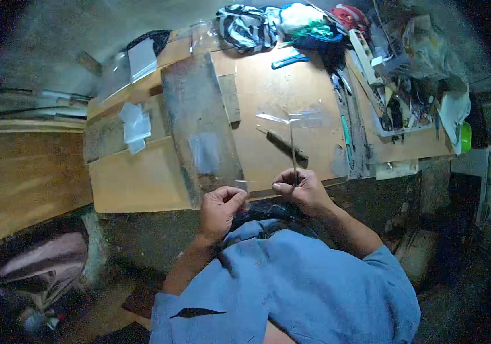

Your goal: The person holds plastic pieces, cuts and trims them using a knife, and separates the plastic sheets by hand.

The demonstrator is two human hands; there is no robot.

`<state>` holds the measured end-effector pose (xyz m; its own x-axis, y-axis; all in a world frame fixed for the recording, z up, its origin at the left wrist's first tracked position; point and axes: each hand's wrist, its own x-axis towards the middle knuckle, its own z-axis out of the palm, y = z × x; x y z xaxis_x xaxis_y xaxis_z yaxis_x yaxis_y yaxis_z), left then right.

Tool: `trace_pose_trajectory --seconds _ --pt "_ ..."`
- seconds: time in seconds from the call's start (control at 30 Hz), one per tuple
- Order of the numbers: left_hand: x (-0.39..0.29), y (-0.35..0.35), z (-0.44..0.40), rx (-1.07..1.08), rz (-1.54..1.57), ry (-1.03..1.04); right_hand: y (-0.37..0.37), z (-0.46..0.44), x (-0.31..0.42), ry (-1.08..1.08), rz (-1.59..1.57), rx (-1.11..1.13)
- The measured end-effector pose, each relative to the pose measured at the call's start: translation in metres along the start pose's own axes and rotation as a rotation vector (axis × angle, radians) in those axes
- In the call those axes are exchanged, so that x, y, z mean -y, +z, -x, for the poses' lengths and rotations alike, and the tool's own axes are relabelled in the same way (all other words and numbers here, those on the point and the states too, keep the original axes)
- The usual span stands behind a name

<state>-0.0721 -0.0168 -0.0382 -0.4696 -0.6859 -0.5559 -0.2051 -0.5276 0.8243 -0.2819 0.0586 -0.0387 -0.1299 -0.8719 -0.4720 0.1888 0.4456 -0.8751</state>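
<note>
Hands apart from tray of tools

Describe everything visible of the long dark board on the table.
The long dark board is flat and straight-edged, apparently wood, its grey-brown surface stained and scuffed. It lies lengthwise on the tan tabletop, reaching toward the wearer, slightly slanted. A translucent piece rests on its nearer half. The left hand is at its near end; whether they touch is unclear.
</note>
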Motion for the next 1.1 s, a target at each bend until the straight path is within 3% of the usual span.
trace_pose_trajectory --seconds 0.2,0.3,0.4,0.53,0.63,0.7,0.73,0.8,0.87,0.97,1.0,1.07,1.1 --pt "0.005 0.007 -0.014 -0.055 0.072 0.032 -0.032 -0.012 -0.011 -0.02 0.011 -0.098" --pt "0.014 0.007 -0.02 -0.081 0.104 0.041 -0.06 -0.028 -0.011 0.015 0.078 -0.357" --pt "0.013 0.01 -0.021 -0.089 0.095 0.033 -0.096 -0.05 -0.024 -0.096 0.153 -0.495" --pt "0.021 0.012 -0.024 -0.13 0.104 -0.014 -0.126 -0.081 -0.035 -0.081 0.172 -0.508" --pt "0.021 0.013 -0.024 -0.167 0.106 -0.039 -0.146 -0.098 -0.05 0.001 0.333 -0.507" --pt "0.024 0.01 -0.026 -0.178 0.102 -0.055 -0.149 -0.101 -0.053 -0.122 0.629 -0.673" --pt "0.025 0.008 -0.026 -0.186 0.095 -0.067 -0.151 -0.102 -0.05 -0.125 0.629 -0.666" --pt "0.029 0.006 -0.028 -0.209 0.11 -0.069 -0.152 -0.106 -0.033 -0.343 0.875 -0.797" --pt "0.028 0.004 -0.029 -0.237 0.123 -0.064 -0.149 -0.118 -0.012 -0.294 0.881 -0.766" --pt "0.024 0.004 -0.028 -0.27 0.08 -0.074 -0.141 -0.152 0.021 -0.183 0.747 -0.52" --pt "0.027 0.002 -0.026 -0.28 0.081 -0.071 -0.139 -0.172 0.022 -0.19 0.745 -0.512" --pt "0.036 -0.003 -0.026 -0.306 0.15 -0.08 -0.135 -0.218 0.023 -0.42 0.869 -0.354" --pt "0.018 0.003 -0.024 -0.363 0.09 -0.15 -0.126 -0.237 0.032 -0.392 0.844 -0.299"
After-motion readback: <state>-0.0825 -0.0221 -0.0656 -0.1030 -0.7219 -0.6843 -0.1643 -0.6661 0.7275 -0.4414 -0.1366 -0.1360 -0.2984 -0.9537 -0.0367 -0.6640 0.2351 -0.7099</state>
